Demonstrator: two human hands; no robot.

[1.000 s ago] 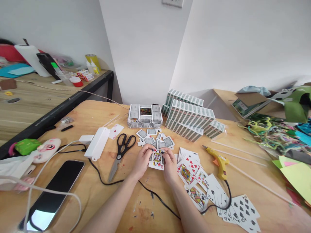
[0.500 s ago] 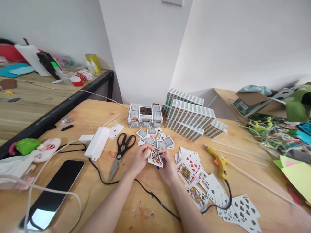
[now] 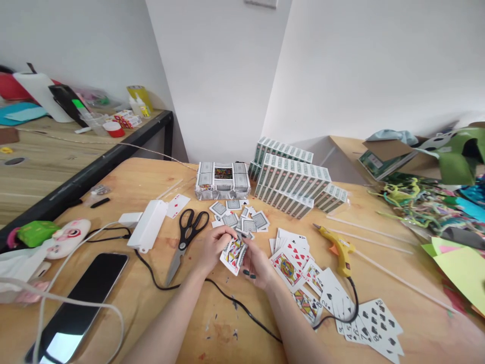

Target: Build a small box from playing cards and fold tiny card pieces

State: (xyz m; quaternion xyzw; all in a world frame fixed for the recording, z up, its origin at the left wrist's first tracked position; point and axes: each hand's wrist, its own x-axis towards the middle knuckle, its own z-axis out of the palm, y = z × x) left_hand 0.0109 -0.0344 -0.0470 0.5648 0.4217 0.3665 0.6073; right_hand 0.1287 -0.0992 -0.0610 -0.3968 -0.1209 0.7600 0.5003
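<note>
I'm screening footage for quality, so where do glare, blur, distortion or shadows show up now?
Head view: a bright reflection whitens the lower end of the phone; wide-angle distortion stretches things toward the edges; fine print on the held face card looks soft; lighting seems diffuse, with faint shadows.

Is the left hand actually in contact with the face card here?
Touching. The head view shows the left hand with its fingers overlapping the upper-left edge of the face card.
</note>
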